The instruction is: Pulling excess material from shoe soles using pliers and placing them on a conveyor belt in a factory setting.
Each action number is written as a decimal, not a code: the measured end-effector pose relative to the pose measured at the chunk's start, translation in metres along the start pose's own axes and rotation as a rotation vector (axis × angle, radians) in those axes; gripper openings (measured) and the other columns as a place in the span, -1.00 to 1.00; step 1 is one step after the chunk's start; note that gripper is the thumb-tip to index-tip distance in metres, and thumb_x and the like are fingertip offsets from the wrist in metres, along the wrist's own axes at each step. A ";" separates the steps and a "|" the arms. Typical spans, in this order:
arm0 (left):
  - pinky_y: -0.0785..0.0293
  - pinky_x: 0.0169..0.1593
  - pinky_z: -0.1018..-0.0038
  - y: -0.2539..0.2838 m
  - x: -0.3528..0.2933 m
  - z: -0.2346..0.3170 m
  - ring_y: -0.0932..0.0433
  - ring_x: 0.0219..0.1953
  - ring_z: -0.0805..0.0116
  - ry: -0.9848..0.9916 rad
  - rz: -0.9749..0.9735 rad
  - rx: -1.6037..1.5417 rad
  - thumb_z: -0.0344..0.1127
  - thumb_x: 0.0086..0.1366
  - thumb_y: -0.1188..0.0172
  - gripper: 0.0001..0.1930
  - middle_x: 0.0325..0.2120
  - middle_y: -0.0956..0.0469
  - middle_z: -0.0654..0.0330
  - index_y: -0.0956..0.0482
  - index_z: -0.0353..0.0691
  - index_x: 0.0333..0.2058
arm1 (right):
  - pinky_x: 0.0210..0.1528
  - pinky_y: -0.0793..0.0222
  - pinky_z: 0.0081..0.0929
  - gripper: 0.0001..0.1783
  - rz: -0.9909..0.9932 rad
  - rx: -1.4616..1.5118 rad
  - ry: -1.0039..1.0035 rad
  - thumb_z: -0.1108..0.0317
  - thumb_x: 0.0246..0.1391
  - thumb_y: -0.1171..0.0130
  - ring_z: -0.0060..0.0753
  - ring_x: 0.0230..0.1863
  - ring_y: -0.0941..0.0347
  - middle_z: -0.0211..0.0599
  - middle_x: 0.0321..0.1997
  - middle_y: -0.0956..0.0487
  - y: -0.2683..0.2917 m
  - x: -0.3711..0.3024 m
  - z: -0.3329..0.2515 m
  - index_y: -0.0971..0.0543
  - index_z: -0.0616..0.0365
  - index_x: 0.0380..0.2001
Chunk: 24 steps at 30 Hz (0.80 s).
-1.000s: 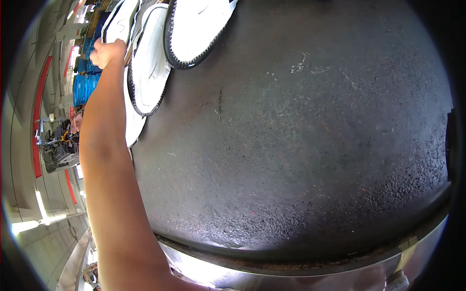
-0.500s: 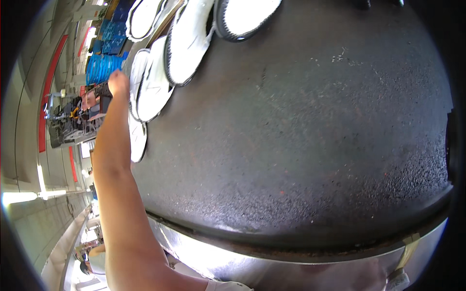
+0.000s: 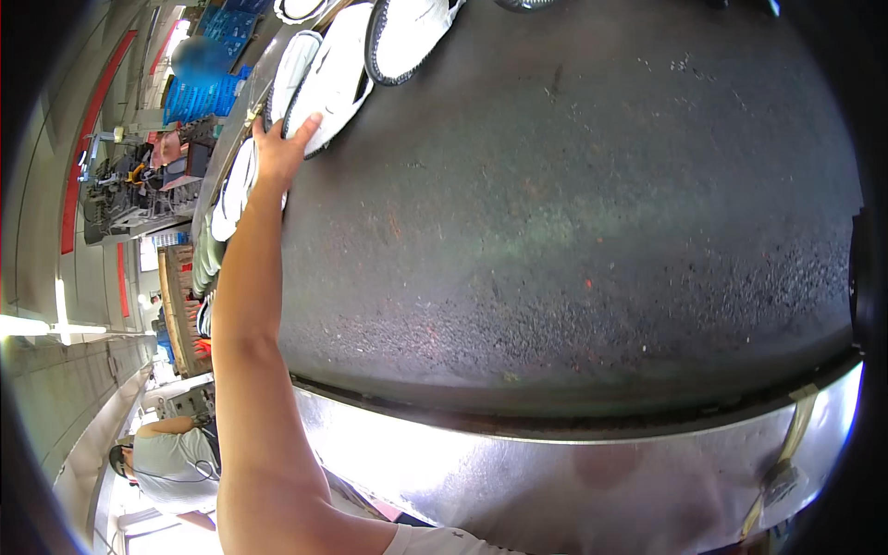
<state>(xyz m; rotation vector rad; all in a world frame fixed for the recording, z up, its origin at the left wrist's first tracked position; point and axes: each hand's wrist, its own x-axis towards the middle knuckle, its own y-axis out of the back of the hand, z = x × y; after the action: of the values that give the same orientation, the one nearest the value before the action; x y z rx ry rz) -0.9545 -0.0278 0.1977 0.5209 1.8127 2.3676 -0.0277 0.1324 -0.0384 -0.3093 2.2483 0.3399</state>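
My left arm reaches up from the lower edge, and my left hand (image 3: 279,155) is at the near end of a white shoe (image 3: 328,83) with a dark rim. The thumb lies against that shoe's end and the other visible fingers stand apart, on its left side. Another white shoe (image 3: 239,190) lies just left of my wrist, partly hidden by it. Farther up the row is a white shoe with a black toothed sole edge (image 3: 409,37). All rest along the left side of a dark, worn belt-like surface (image 3: 555,222). My right hand is out of the picture.
A shiny metal edge (image 3: 518,467) runs along the near side of the dark surface, with a strip of tape (image 3: 797,425) at its right. At left are blue crates (image 3: 199,100), machinery (image 3: 139,185), a wooden rack (image 3: 176,305) and a person in a grey shirt (image 3: 176,467).
My left hand has moved from a closed shape beside the row to spread fingers at a shoe's near end. The shoes appear higher in the picture, and the view has shifted.
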 end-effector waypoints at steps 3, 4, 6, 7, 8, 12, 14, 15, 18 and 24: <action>-0.57 -0.02 0.36 0.019 -0.009 0.034 -0.63 -0.03 0.19 0.139 -0.308 -0.172 0.42 0.02 -0.40 0.09 -0.04 -0.61 -0.09 -0.41 -0.58 0.16 | -0.09 -0.52 -0.12 -0.50 0.037 -0.018 -0.040 0.27 0.06 -0.25 0.16 -0.14 -0.61 0.14 -0.20 -0.63 -0.009 -0.029 0.010 -0.48 0.05 0.11; -0.57 -0.02 0.36 0.025 -0.011 0.028 -0.63 -0.03 0.19 0.142 -0.292 -0.181 0.42 0.02 -0.40 0.09 -0.04 -0.61 -0.09 -0.41 -0.58 0.16 | -0.09 -0.52 -0.12 -0.50 0.051 -0.031 -0.032 0.28 0.06 -0.25 0.16 -0.14 -0.61 0.14 -0.20 -0.63 -0.009 -0.032 0.013 -0.48 0.05 0.11; -0.56 -0.06 0.42 0.038 -0.018 0.014 -0.63 -0.04 0.24 0.103 -0.167 0.054 0.47 0.00 -0.38 0.06 -0.10 -0.64 -0.10 -0.52 -0.56 0.06 | -0.10 -0.52 -0.11 -0.49 0.077 -0.067 -0.010 0.28 0.06 -0.24 0.16 -0.14 -0.61 0.14 -0.20 -0.64 -0.007 -0.039 0.022 -0.48 0.05 0.11; -0.46 0.17 0.28 0.031 -0.044 0.025 -0.59 0.09 -0.05 0.117 -0.157 0.125 0.63 -0.02 -0.20 0.17 -0.05 -0.60 -0.30 -0.53 -0.62 0.04 | -0.10 -0.52 -0.11 -0.49 0.092 -0.086 -0.034 0.28 0.06 -0.24 0.16 -0.15 -0.61 0.14 -0.20 -0.64 -0.008 -0.056 0.028 -0.48 0.05 0.11; -0.46 0.17 0.28 0.037 -0.071 0.037 -0.59 0.09 -0.05 0.130 -0.155 0.097 0.63 -0.02 -0.20 0.17 -0.05 -0.60 -0.30 -0.53 -0.62 0.04 | -0.10 -0.52 -0.11 -0.49 0.108 -0.111 -0.047 0.28 0.06 -0.24 0.16 -0.15 -0.61 0.14 -0.20 -0.64 -0.006 -0.072 0.035 -0.48 0.04 0.11; -0.40 0.24 0.25 0.091 -0.197 0.027 -0.52 0.16 -0.10 0.120 -0.192 0.208 0.64 -0.01 -0.17 0.17 0.11 -0.47 -0.37 -0.56 -0.63 0.01 | -0.11 -0.52 -0.10 -0.49 0.174 -0.238 -0.026 0.29 0.05 -0.24 0.17 -0.15 -0.61 0.14 -0.21 -0.64 0.009 -0.118 0.066 -0.48 0.04 0.12; -0.40 0.24 0.24 0.115 -0.274 0.026 -0.49 0.18 -0.07 0.048 -0.130 0.207 0.63 -0.01 -0.18 0.09 0.21 -0.36 -0.32 -0.65 -0.53 -0.09 | -0.11 -0.52 -0.10 -0.49 0.231 -0.286 -0.019 0.30 0.05 -0.24 0.18 -0.16 -0.61 0.14 -0.21 -0.64 0.005 -0.144 0.073 -0.47 0.03 0.12; -0.39 0.25 0.23 0.131 -0.304 0.039 -0.48 0.18 -0.07 0.058 -0.234 0.220 0.63 -0.01 -0.18 0.05 0.23 -0.33 -0.29 -0.67 -0.48 -0.13 | -0.11 -0.52 -0.10 -0.49 0.266 -0.303 -0.026 0.30 0.05 -0.24 0.18 -0.16 -0.61 0.14 -0.21 -0.64 -0.002 -0.168 0.076 -0.47 0.03 0.12; -0.45 0.17 0.18 0.189 -0.403 0.044 -0.56 0.05 -0.10 0.027 -0.238 0.248 0.60 0.02 -0.19 -0.06 0.09 -0.45 -0.28 -0.70 -0.42 -0.33 | -0.12 -0.52 -0.09 -0.49 0.318 -0.365 -0.016 0.30 0.05 -0.24 0.18 -0.16 -0.61 0.14 -0.22 -0.64 -0.022 -0.224 0.087 -0.47 0.03 0.12; -0.53 -0.02 0.12 0.257 -0.591 0.012 -0.63 -0.19 -0.22 0.015 -0.108 0.047 0.47 -0.01 -0.34 -0.13 -0.10 -0.49 -0.43 -0.68 -0.49 -0.41 | -0.08 -0.50 -0.07 -0.53 0.485 -0.329 -0.062 0.43 0.05 -0.14 0.23 -0.10 -0.60 0.05 -0.22 -0.65 -0.084 -0.302 0.165 -0.50 0.00 0.09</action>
<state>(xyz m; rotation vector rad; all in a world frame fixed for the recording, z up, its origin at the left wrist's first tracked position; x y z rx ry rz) -0.3678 -0.2628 0.3276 0.4003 1.8569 2.2698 0.3068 0.1431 0.0787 0.0853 2.1814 0.9653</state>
